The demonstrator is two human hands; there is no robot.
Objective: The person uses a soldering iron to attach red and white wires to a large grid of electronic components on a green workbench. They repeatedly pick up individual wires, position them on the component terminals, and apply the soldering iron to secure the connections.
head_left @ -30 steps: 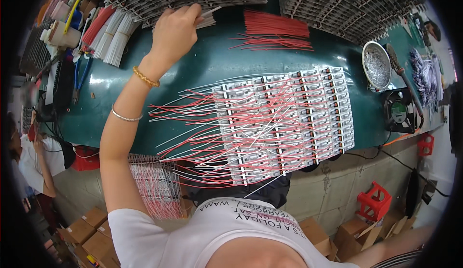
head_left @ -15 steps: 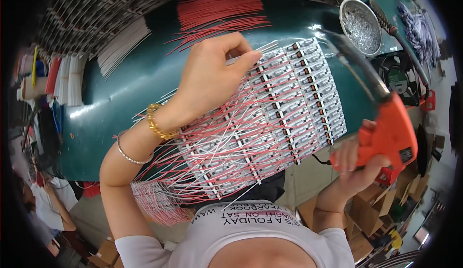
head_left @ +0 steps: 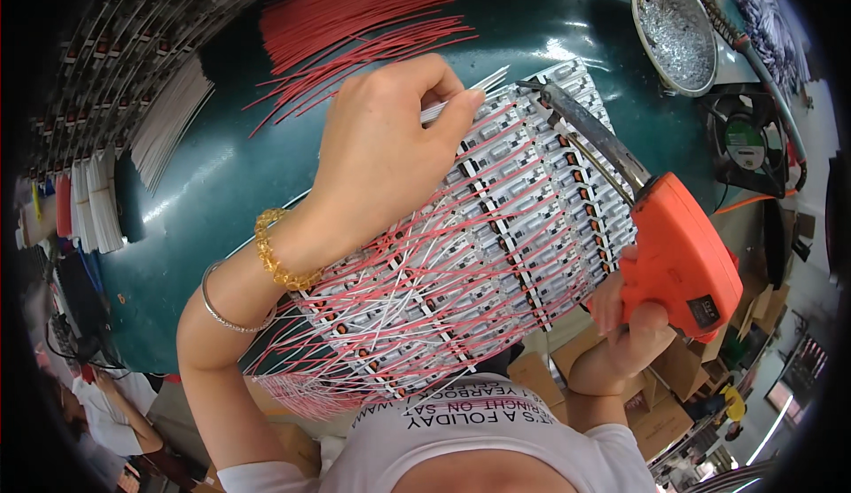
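A panel of small grey-white circuit modules (head_left: 550,227) lies at the table's near edge, with many red and white wires (head_left: 399,289) trailing from its left side. Over its far left part, my left hand (head_left: 386,143) is closed in a pinch on thin white wires (head_left: 490,82), whose ends poke out past the fingertips. My right hand (head_left: 634,329) grips the handle of a red soldering gun (head_left: 687,258). Its dark metal nozzle (head_left: 594,125) slants over the panel, the tip close to the white wire ends; whether it touches is unclear.
Cut red wires (head_left: 355,14) and white wires (head_left: 168,125) lie on the green table (head_left: 239,183). A metal bowl (head_left: 637,23) of silvery scraps stands far right, beside a black fan (head_left: 745,143). Cardboard boxes (head_left: 656,418) sit below right; another person (head_left: 111,413) is at left.
My right hand has swung the soldering gun leftward, bringing its nozzle over the panel near my left fingertips. The left hand keeps its pinch. The view has shifted slightly.
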